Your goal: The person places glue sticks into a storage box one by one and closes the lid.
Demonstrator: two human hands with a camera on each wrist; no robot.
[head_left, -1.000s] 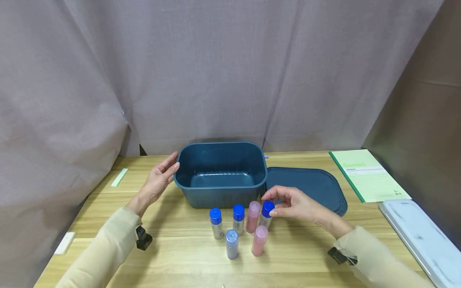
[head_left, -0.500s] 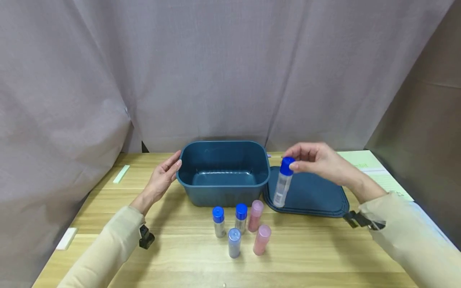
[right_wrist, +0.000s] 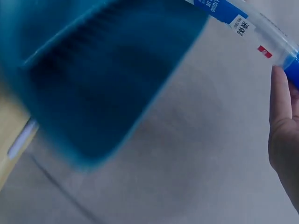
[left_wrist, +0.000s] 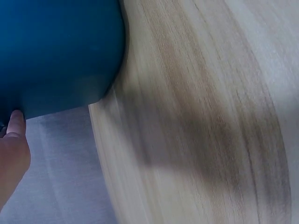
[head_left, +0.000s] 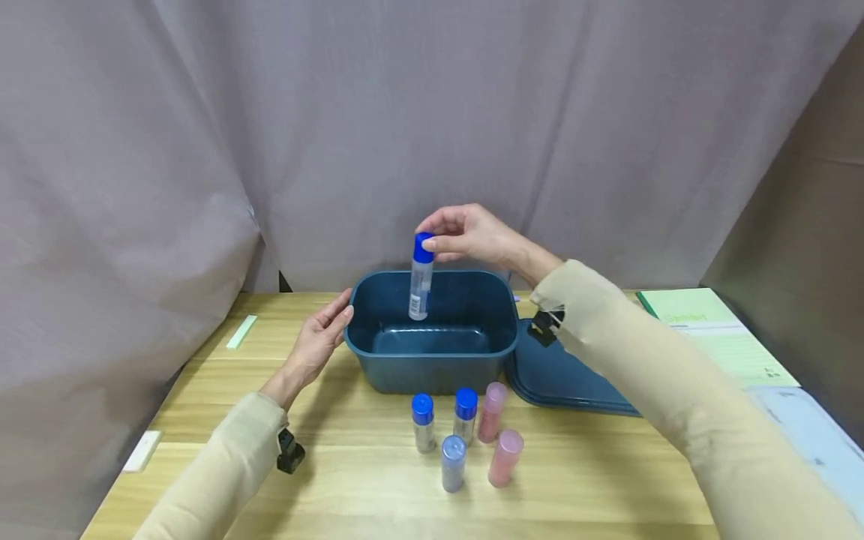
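Wooden table (head_left: 216, 390), right hand (head_left: 466, 234) pinching a blue-capped tube (head_left: 421, 277) above the blue tub (head_left: 432, 371), left hand (head_left: 317, 343) seemingly flat, fingers straight, against its side.

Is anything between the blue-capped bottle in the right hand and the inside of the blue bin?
Nothing visible. The blue-capped bottle hangs over the open blue bin, whose floor looks bare; its lid lies alongside.
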